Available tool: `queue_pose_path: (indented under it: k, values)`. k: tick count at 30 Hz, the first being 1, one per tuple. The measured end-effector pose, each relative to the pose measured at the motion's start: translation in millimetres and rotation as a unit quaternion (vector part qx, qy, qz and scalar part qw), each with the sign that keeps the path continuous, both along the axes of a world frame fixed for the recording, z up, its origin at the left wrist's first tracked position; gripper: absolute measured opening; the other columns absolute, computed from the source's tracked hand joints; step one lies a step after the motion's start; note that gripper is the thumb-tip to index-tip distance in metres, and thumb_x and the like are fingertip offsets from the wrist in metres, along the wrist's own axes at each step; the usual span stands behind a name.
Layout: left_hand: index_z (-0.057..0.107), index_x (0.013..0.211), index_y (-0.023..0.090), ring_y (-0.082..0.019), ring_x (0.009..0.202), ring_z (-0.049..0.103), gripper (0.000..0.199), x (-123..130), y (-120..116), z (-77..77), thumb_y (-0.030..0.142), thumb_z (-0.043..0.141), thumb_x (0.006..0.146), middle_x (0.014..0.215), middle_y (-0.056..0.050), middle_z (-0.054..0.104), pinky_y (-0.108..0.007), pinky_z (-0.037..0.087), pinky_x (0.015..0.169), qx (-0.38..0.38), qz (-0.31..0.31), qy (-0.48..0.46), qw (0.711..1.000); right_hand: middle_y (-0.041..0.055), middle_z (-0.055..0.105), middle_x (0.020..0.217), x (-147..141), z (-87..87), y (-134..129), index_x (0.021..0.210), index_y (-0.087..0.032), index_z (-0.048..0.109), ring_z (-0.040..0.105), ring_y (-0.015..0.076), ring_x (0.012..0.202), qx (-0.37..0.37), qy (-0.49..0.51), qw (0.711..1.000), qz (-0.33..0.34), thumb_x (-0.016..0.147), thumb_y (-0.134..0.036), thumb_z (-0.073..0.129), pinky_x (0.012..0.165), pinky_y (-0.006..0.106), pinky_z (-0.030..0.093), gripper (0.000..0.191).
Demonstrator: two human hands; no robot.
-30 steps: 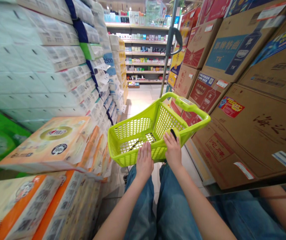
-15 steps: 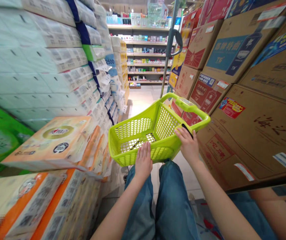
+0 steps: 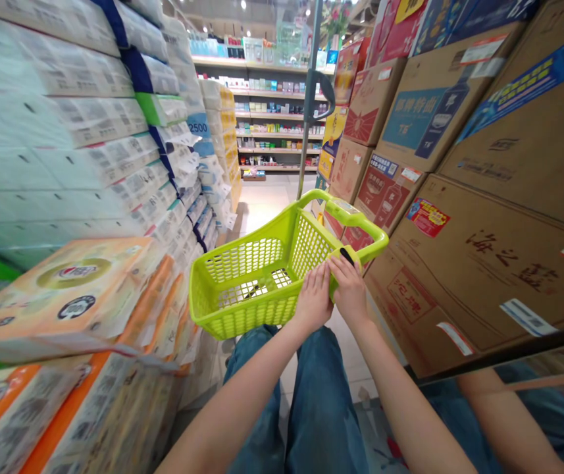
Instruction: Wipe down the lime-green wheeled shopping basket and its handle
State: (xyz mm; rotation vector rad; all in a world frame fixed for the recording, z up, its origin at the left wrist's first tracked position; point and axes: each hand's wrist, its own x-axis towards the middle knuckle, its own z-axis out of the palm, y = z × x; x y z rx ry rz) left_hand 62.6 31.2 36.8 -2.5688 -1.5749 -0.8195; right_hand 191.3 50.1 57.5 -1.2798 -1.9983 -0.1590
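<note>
Two walls of stock line the narrow aisle [image 3: 262,204]: cardboard cartons [image 3: 449,270] on the right and wrapped tissue packs [image 3: 91,131] on the left, stacked tight, presumably to save space, with price stickers [image 3: 484,49] facing outward, likely for easy reading. Tiered shelves [image 3: 282,117] close the far end. Just in front of the person's jeans-clad knees [image 3: 318,359] sits the lime-green shopping basket [image 3: 242,322], its long side toward the person and its looped handle [image 3: 360,227] angled toward the cartons. The left hand [image 3: 314,301] and right hand [image 3: 351,289] lie together, side by side, on its near rim [image 3: 249,304] by the handle end, probably to steady it; how firmly they grip, I cannot tell. Smallest, a black tab [image 3: 346,256] shows beside the right fingertips.
</note>
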Motion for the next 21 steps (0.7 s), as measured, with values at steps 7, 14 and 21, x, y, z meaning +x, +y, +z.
queue_pose_path:
  k: [7,14,21]
  values:
    - [0.011,0.158,0.010,-0.024,0.152,0.022,0.089,4.8,3.0,-12.8,0.016,0.052,0.078,0.166,-0.010,0.021,-0.041,0.021,0.125,0.037,0.020,0.000,0.999,0.0065,0.058,0.144,63.3,20.2,28.0,0.141,-0.021,0.054,0.045,0.0222,0.141,0.013,-0.003,1.000,-0.025,0.075,0.001,0.039,0.122,0.052,0.025,0.072]
    - [0.006,0.158,0.009,-0.020,0.155,0.009,0.090,11.5,2.4,-16.8,0.012,0.050,0.079,0.167,-0.009,0.016,-0.040,0.021,0.125,0.053,0.057,0.034,0.996,0.0109,0.061,0.139,69.0,24.3,55.1,0.135,-0.016,0.059,0.045,0.0263,0.140,0.032,0.047,0.992,-0.109,0.070,-0.003,0.047,0.122,0.054,0.023,0.067]
    - [0.007,0.158,0.008,-0.020,0.154,0.010,0.085,16.8,5.6,-26.6,0.011,0.044,0.081,0.166,-0.010,0.019,-0.041,0.021,0.125,0.063,0.076,0.020,0.995,0.0083,0.057,0.144,4.6,-7.1,1.9,0.139,-0.018,0.056,0.041,0.0216,0.143,0.005,0.016,1.000,-0.017,0.078,0.001,0.036,0.123,0.050,0.025,0.067]
